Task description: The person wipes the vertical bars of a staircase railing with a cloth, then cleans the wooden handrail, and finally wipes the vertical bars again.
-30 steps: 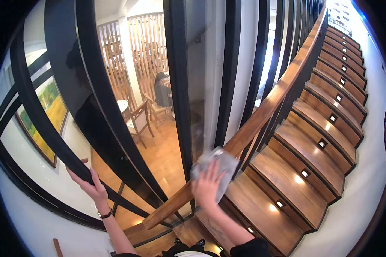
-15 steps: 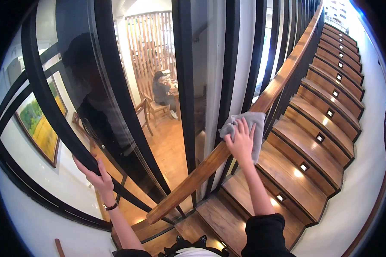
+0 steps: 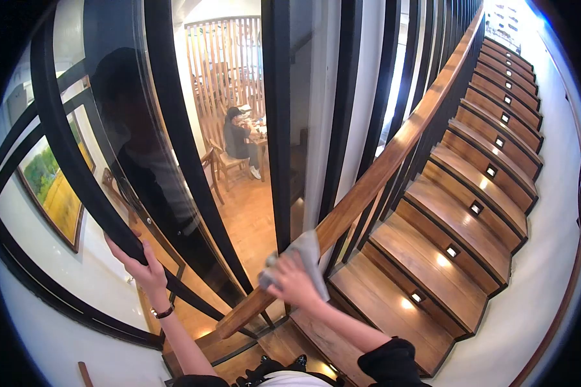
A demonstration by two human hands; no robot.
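Note:
A grey cloth point(image 3: 308, 258) lies folded over the wooden handrail point(image 3: 368, 184), near its lower end. My right hand point(image 3: 294, 282) presses the cloth onto the rail, its fingers bent around it and somewhat blurred. Over on the left, my left hand point(image 3: 142, 267) is wrapped around a black metal post point(image 3: 103, 200), thumb on one side and fingers partly hidden behind. A dark band circles that wrist.
Wooden stairs point(image 3: 426, 261) with small step lights climb to the upper right beside a white wall. Behind the black bars and glass, a seated person point(image 3: 239, 138) is at a table. A framed painting point(image 3: 51, 190) hangs at left.
My right hand and the grey cloth have slid down the handrail, toward the lower left. My left hand keeps its hold on the post. The view has shifted slightly.

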